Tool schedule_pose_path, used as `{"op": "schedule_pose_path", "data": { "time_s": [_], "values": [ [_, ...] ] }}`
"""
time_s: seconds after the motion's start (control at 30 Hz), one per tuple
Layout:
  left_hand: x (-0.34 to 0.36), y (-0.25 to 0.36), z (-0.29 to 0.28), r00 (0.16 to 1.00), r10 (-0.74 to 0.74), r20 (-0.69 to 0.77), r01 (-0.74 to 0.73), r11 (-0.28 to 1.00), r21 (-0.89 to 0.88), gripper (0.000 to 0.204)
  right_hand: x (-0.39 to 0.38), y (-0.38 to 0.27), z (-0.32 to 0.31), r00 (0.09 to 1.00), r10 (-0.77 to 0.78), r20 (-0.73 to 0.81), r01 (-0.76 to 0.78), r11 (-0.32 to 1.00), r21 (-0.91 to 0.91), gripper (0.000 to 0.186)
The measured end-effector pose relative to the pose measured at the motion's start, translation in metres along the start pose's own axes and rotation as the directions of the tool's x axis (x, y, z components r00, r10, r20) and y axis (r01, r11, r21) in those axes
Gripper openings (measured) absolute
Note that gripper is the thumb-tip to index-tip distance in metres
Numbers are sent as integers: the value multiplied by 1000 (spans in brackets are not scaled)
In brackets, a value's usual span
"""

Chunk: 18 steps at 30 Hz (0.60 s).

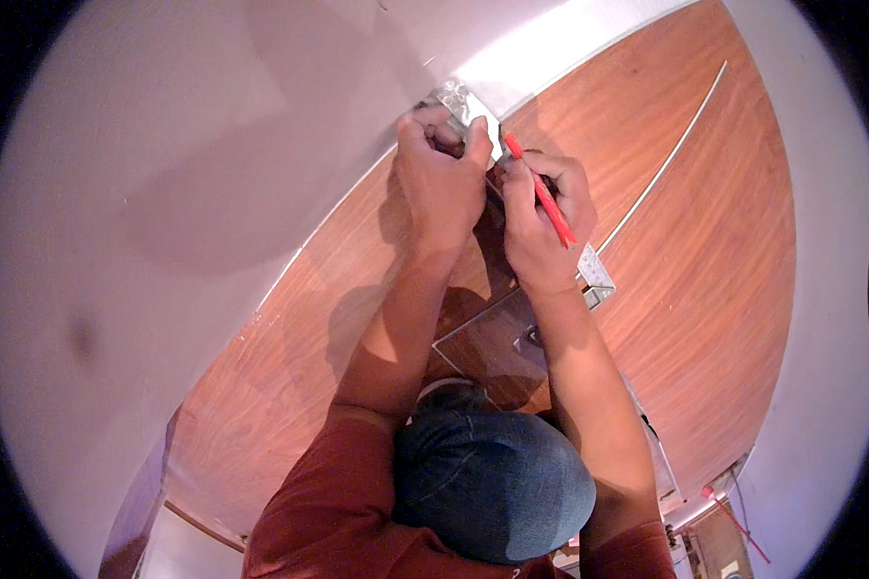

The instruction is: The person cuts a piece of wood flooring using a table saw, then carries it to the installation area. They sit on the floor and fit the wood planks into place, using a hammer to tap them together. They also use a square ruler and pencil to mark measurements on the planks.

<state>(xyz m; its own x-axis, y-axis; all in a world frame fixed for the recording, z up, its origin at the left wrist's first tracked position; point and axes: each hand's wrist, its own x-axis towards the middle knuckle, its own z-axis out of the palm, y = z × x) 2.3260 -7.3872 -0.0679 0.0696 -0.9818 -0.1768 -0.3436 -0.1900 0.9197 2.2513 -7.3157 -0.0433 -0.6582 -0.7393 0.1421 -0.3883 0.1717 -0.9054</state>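
Observation:
My left hand [444, 183] is closed on a flat, shiny silver-white piece [481, 114], thumb along its edge. The piece sits at the seam where the pale wall [193, 125] meets the wood-grain surface [357, 251]. My right hand [550, 217] is closed around a slim red stick-like tool [550, 205]. Its fingertips are beside the piece's lower right edge; the tool's working tip is hidden there. Below the right wrist stands a shiny angular metal piece [597, 273], partly covered by the forearm.
Between my arms is my bent knee in blue denim [497, 487]. A dark panel with a pale edge [488, 343] lies beyond it. A thin pale strip [668, 164] runs over the wood-grain surface. Assorted items, including a thin red rod [743, 529], are at lower right.

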Motion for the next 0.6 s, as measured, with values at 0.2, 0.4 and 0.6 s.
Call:
{"op": "schedule_pose_path", "data": {
  "time_s": [0.2, 0.4, 0.6],
  "values": [
    [0, 7, 0, 999, -27, 38, 25, 998, 50, 44, 0, 14, -3, 991, 137, 8, -134, 957, 257, 9],
    [1, -7, -2, 1000, 22, 19, -21, 997, -78, 38, -6, -7, -34, 988, -82, 128, 95, 990, -101, 29],
    [-16, 14, -10, 998, 7, 62, 5, 980, -200, 32, -8, -10, -50, 959, -67, 276, 184, 888, -422, 38]
  ]
}}
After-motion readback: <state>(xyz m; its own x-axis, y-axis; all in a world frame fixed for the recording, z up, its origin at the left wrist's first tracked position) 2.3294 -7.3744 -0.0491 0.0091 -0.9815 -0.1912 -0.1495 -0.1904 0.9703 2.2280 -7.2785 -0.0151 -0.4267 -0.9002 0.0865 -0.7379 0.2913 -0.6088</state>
